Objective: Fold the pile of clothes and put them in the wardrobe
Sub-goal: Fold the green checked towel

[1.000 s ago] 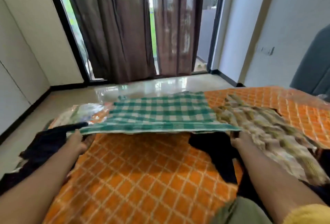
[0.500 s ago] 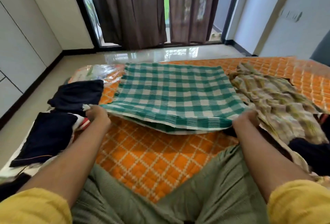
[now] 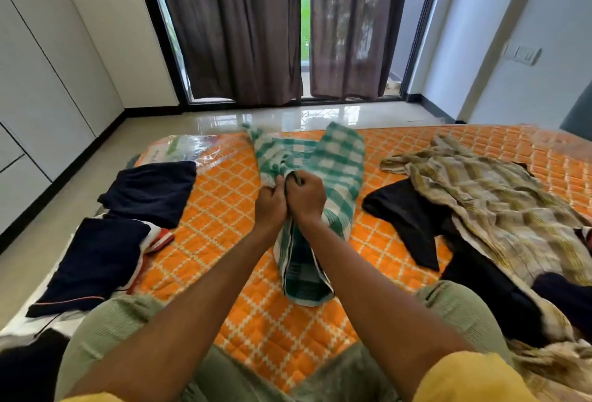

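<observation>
A green-and-white checked cloth [image 3: 336,164] is lifted over the middle of the orange quilted bed [image 3: 224,209], folded lengthwise so it hangs in a narrow strip. My left hand [image 3: 271,203] and my right hand [image 3: 306,195] meet side by side at its centre, both gripping its edges. Two folded dark navy garments [image 3: 150,191] [image 3: 96,260] lie on the bed's left side. To the right lie an unfolded beige-and-yellow striped garment [image 3: 493,209] and a black garment [image 3: 413,222].
White wardrobe doors [image 3: 38,97] line the left wall across a strip of tiled floor [image 3: 48,241]. Brown curtains [image 3: 272,26] cover the glass door ahead. A plastic package [image 3: 182,148] lies at the bed's far left corner. My knees in green trousers rest on the bed.
My hands, which held the checked cloth's near corners wide apart, have come together at the centre, folding the cloth in half lengthwise. The cloth now hangs narrow instead of spread flat.
</observation>
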